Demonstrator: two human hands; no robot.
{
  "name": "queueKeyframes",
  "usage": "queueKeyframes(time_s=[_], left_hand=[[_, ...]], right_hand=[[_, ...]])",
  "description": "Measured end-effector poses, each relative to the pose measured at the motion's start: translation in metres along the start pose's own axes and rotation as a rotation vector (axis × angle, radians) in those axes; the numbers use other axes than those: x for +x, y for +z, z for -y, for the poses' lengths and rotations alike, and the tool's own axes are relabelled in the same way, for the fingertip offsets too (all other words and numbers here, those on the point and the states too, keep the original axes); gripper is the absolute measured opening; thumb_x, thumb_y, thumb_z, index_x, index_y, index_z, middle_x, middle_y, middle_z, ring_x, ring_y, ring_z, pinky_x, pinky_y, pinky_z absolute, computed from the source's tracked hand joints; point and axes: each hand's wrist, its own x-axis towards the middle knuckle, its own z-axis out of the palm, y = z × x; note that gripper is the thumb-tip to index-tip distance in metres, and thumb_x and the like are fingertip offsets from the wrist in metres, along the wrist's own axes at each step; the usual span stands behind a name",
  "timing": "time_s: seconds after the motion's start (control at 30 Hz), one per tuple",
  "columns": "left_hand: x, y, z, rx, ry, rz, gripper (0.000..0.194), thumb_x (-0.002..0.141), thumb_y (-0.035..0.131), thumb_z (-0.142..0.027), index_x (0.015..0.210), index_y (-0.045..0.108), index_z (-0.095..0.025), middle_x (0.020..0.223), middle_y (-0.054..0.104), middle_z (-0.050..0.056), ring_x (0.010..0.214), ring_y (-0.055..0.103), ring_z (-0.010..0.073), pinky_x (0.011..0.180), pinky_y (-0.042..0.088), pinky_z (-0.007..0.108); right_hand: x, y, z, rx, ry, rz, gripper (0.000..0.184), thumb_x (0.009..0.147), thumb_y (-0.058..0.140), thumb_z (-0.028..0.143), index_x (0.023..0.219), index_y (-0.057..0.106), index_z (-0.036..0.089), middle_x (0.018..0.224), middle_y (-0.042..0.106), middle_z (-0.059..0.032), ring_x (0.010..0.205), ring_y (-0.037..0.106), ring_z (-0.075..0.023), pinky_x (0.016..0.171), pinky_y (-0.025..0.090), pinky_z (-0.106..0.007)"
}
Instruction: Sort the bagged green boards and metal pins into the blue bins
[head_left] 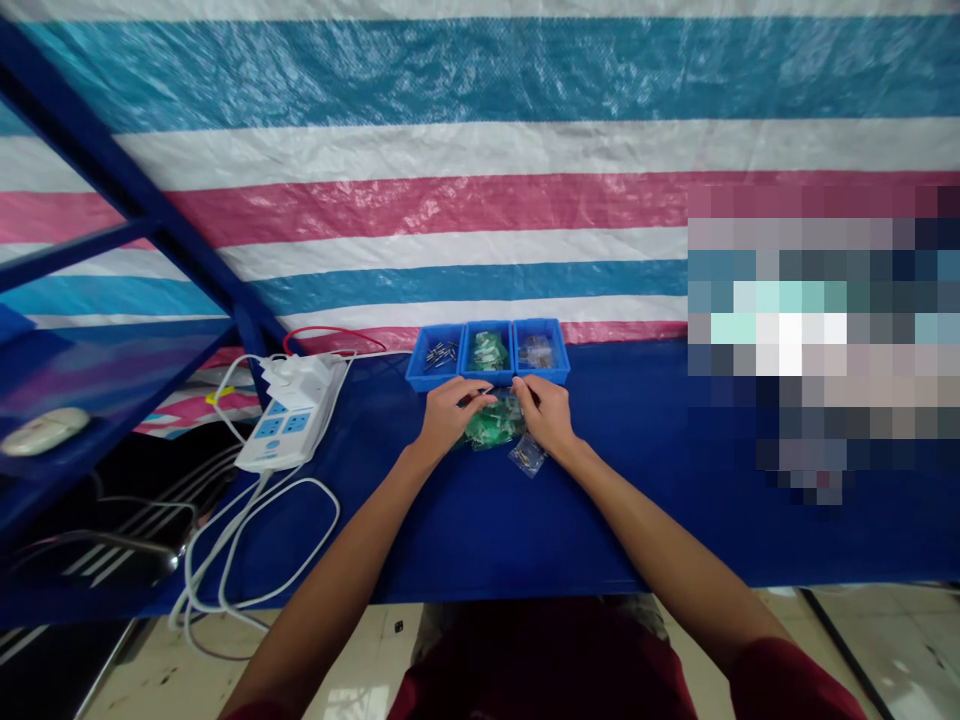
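Note:
A clear plastic bag with green pieces [496, 425] lies on the blue tabletop, between my two hands. My left hand [451, 412] is closed, thumb and fingers pinching at the bag's upper left edge. At the upper right edge, the fingers of my right hand [547, 408] are likewise pinched on the bag. A small clear bag with brass-coloured pieces [527, 456] lies just below my right hand. Right behind the hands stand three joined blue bins: one with thin metal pins [441, 355], one with green packets [489, 350], one with clear packets [536, 351].
A white power strip [289, 425] with plugs sits on the left, its white cables [232, 560] looping over the table's front edge. A blue metal frame [150, 215] stands at left, with a white mouse-like object [45, 432]. A striped tarp [450, 210] hangs behind; a blurred-out area covers the right.

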Motion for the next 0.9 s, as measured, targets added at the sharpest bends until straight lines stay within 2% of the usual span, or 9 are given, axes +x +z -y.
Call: queueKeyframes(time_s=[0.1,0.2,0.27,0.4,0.5,0.7,0.8,0.9], left_hand=[[0.001,-0.001,-0.001,0.006,0.048,0.022,0.033,0.091,0.051,-0.044,0.087,0.071,-0.018,0.074,0.069,0.005,0.07,0.06,0.0163,0.07,0.049,0.03],[0.002,-0.002,0.0,-0.006,0.073,0.048,0.036,0.097,0.04,-0.037,0.095,0.07,-0.018,0.079,0.069,0.006,0.077,0.062,0.0166,0.074,0.049,0.03],[0.002,-0.002,0.001,-0.024,0.051,0.057,0.037,0.098,0.035,-0.035,0.101,0.068,-0.018,0.079,0.068,0.005,0.075,0.062,0.015,0.073,0.048,0.027],[0.001,-0.001,0.003,-0.059,-0.044,0.094,0.031,0.097,0.038,-0.037,0.105,0.061,-0.017,0.067,0.064,0.0,0.058,0.058,0.0105,0.063,0.046,0.021],[0.0,-0.001,0.004,-0.077,-0.056,0.133,0.028,0.096,0.041,-0.039,0.104,0.057,-0.017,0.058,0.058,-0.005,0.051,0.055,0.0091,0.059,0.044,0.019],[0.0,-0.003,-0.001,-0.123,-0.097,0.135,0.028,0.096,0.04,-0.04,0.104,0.054,-0.017,0.053,0.05,-0.007,0.045,0.047,0.0074,0.052,0.038,0.017],[0.001,-0.004,-0.005,-0.117,-0.106,0.13,0.029,0.096,0.041,-0.04,0.105,0.056,-0.017,0.05,0.049,-0.008,0.043,0.046,0.0076,0.051,0.037,0.018],[0.002,-0.006,-0.006,-0.05,-0.062,0.097,0.03,0.093,0.047,-0.042,0.091,0.062,-0.017,0.052,0.052,-0.005,0.046,0.048,0.0085,0.052,0.037,0.019]], right_hand=[[0.0,0.0,0.0,0.011,-0.003,-0.002,0.044,0.096,0.035,0.044,0.073,0.062,0.018,0.063,0.061,-0.003,0.057,0.054,-0.0141,0.06,0.039,-0.027],[0.001,-0.001,-0.001,0.015,0.006,-0.002,0.042,0.096,0.036,0.043,0.075,0.063,0.019,0.068,0.064,-0.004,0.061,0.057,-0.0153,0.062,0.041,-0.027],[0.001,-0.001,-0.001,0.028,0.0,-0.006,0.039,0.095,0.038,0.042,0.077,0.064,0.019,0.071,0.066,-0.0044,0.064,0.059,-0.016,0.063,0.043,-0.027],[0.001,0.0,-0.001,0.074,-0.031,-0.004,0.031,0.094,0.043,0.037,0.088,0.066,0.018,0.082,0.069,-0.0061,0.073,0.063,-0.0173,0.07,0.047,-0.028],[0.001,0.001,0.0,0.099,-0.068,0.04,0.028,0.094,0.044,0.035,0.094,0.066,0.018,0.091,0.07,-0.0064,0.079,0.064,-0.0171,0.074,0.048,-0.028],[0.0,0.002,0.0,0.117,-0.162,0.137,0.025,0.094,0.047,0.034,0.09,0.065,0.018,0.081,0.068,-0.0044,0.072,0.061,-0.0145,0.069,0.046,-0.026],[-0.001,0.004,-0.001,0.107,-0.16,0.134,0.028,0.095,0.044,0.035,0.086,0.065,0.018,0.079,0.066,-0.0044,0.071,0.06,-0.0146,0.069,0.045,-0.025],[-0.001,0.004,-0.002,0.098,-0.131,0.089,0.033,0.096,0.041,0.038,0.082,0.063,0.018,0.078,0.066,-0.0048,0.071,0.06,-0.015,0.07,0.045,-0.026]])
